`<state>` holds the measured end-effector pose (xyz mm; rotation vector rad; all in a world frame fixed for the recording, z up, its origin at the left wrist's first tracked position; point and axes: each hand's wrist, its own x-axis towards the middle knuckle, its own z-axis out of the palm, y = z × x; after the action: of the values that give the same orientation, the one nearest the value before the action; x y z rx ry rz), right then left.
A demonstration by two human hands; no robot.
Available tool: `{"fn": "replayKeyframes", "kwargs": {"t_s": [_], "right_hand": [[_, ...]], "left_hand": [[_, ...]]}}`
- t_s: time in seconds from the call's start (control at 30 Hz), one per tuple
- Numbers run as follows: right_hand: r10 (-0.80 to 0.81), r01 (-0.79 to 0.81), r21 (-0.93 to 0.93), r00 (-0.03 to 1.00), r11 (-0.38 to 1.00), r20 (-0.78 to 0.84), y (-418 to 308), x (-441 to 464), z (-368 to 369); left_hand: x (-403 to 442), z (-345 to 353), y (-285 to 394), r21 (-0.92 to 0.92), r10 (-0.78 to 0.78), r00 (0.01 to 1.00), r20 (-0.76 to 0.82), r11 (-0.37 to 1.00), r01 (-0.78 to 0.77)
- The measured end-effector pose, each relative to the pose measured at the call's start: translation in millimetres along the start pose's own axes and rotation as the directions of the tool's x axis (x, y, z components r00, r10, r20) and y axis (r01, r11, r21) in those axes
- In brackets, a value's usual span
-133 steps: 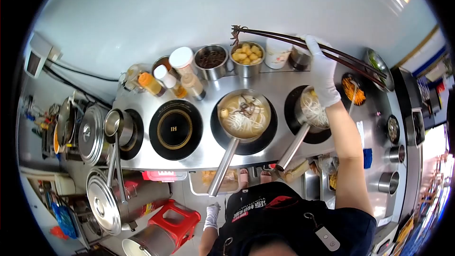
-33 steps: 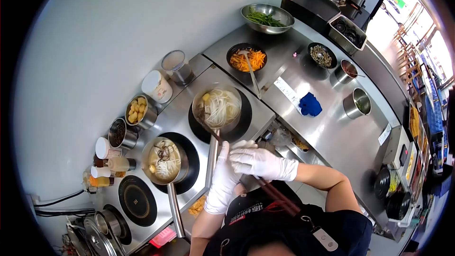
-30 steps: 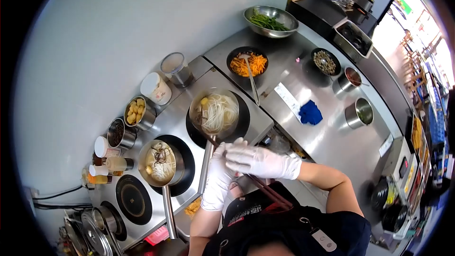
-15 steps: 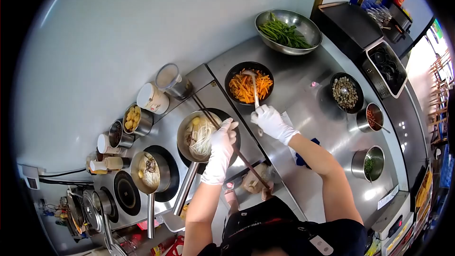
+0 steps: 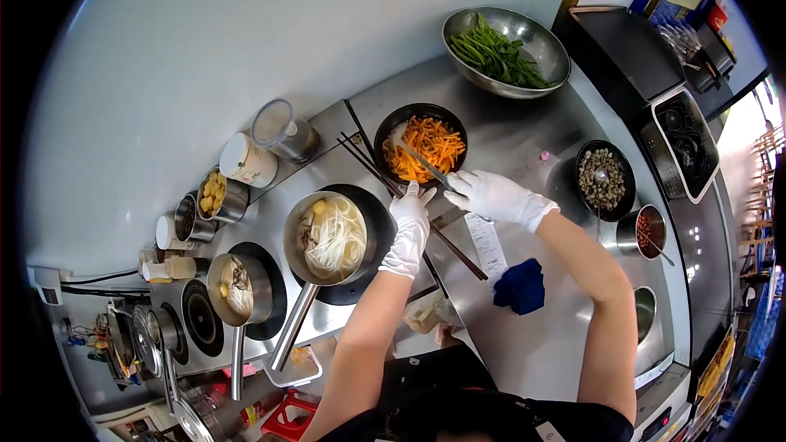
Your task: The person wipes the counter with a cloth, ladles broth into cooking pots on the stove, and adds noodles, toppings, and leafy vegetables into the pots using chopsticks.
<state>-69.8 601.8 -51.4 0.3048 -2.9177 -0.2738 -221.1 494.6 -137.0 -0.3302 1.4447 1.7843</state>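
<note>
Shredded carrot [image 5: 435, 143] fills a black bowl [image 5: 381, 137] on the steel counter. My right hand [image 5: 495, 196], in a white glove, grips the handle of a metal spoon [image 5: 419, 160], whose head lies in the carrot at the bowl's left side. My gloved left hand [image 5: 409, 217] is at the near rim of the bowl, its fingertips apparently touching it. Long dark chopsticks [image 5: 458, 252] run slantwise through that hand. Left of it, a steel saucepan [image 5: 288, 237] of white noodles [image 5: 337, 237] in broth sits on a burner.
A second noodle saucepan [image 5: 266, 286] stands farther left. Jars and tins line the wall, including a tin of yellow pieces [image 5: 213, 192]. Greens fill a large steel bowl [image 5: 553, 41] at the back. A receipt [image 5: 486, 245] and blue cloth [image 5: 520, 286] lie near my right forearm.
My left hand has moved from above the noodle saucepan to the carrot bowl, carrying the chopsticks. The spoon head has shifted left and tilted in the carrot. The camera view has shifted.
</note>
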Motion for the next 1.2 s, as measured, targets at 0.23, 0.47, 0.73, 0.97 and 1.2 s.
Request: {"fn": "replayKeyframes", "kwargs": {"t_s": [0.23,0.47,0.73,0.97,1.2], "right_hand": [[0.179,-0.168,0.094,0.977,0.981,-0.119,16,-41,-3],[0.622,-0.436,0.59,0.769,0.679,-0.147,13,3,3],[0.617,-0.423,0.641,0.781,0.641,-0.101,9,9,-25],[0.811,-0.314,0.877,0.569,0.364,-0.133,0,32,-16],[0.86,-0.418,0.875,0.51,0.245,0.002,6,46,-17]], "left_hand": [[8,11,1,-0.038,0.021,1.0,-0.009,0.999,-0.022],[44,8,-18,0.087,0.229,0.962,-0.147,0.972,-0.218],[57,-2,9,0.284,0.275,0.96,-0.044,0.925,-0.252],[17,16,37,0.086,0.232,0.973,0.012,0.969,-0.233],[24,15,44,0.189,0.075,0.997,-0.003,0.979,-0.074]]}}
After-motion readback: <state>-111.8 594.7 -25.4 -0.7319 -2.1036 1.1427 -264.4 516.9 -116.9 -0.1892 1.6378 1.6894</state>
